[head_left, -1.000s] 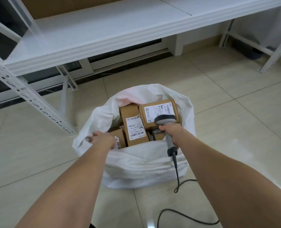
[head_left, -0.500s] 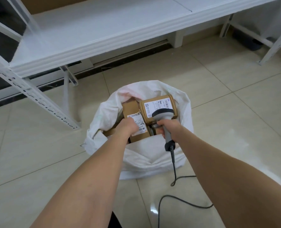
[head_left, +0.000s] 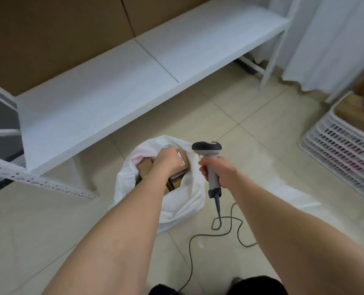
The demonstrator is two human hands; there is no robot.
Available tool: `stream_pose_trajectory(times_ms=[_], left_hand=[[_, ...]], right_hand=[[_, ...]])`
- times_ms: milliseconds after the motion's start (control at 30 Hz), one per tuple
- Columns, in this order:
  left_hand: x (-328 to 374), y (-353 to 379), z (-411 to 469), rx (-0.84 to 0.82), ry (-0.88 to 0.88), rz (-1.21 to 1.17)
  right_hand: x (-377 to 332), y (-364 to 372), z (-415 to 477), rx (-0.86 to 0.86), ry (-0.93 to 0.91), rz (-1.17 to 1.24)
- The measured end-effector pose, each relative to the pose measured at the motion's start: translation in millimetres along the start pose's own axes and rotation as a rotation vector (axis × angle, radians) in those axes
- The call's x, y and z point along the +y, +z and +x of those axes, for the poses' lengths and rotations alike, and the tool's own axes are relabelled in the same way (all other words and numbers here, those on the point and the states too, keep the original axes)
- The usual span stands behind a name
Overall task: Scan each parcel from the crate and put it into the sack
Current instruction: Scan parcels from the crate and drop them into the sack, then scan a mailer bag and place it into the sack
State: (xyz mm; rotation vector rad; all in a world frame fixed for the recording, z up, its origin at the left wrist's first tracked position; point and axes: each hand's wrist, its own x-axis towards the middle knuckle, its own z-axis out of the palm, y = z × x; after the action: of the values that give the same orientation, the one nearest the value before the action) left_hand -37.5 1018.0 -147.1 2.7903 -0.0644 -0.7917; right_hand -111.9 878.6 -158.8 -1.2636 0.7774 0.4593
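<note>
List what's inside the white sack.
Brown cardboard parcels; the left hand rests on the labelled top parcel. The sack wall and forearm cover whatever lies deeper, so the count is unknown.

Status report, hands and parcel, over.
Left hand on brown cardboard parcel inside white sack. Right hand grips grey handheld scanner. Dark cable trails on floor beside sack.

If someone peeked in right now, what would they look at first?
Probably the white sack in the middle of the tiled floor, with brown parcels inside and the left hand down among them. Next comes the grey scanner, gripped in the right hand just right of the sack, with its cable curling over the floor. A white crate sits at the far right edge.
</note>
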Motion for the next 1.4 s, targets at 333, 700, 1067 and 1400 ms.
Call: stream_pose_trajectory(times_ms=[333,700,1067,1400], left_hand=[[203.9,-107.8,-113.9,-0.009,0.207,0.053],[443.5,-123.2,-200.6,0.064,0.487,0.151],[641.3,-63.2,-179.6,-0.028,0.663,0.226],[794.5,7.2,-74.8,-0.124,0.577,0.252]], right_hand=[[-119.1,-136.3,-183.9,0.200,-0.108,0.245],[-170.0,-311.6,-289.1,0.379,-0.192,0.630],[-196.7,-493.1,-273.6,0.518,-0.196,0.853],[-245.0,-662.7,-173.0,0.494,-0.095,0.976]])
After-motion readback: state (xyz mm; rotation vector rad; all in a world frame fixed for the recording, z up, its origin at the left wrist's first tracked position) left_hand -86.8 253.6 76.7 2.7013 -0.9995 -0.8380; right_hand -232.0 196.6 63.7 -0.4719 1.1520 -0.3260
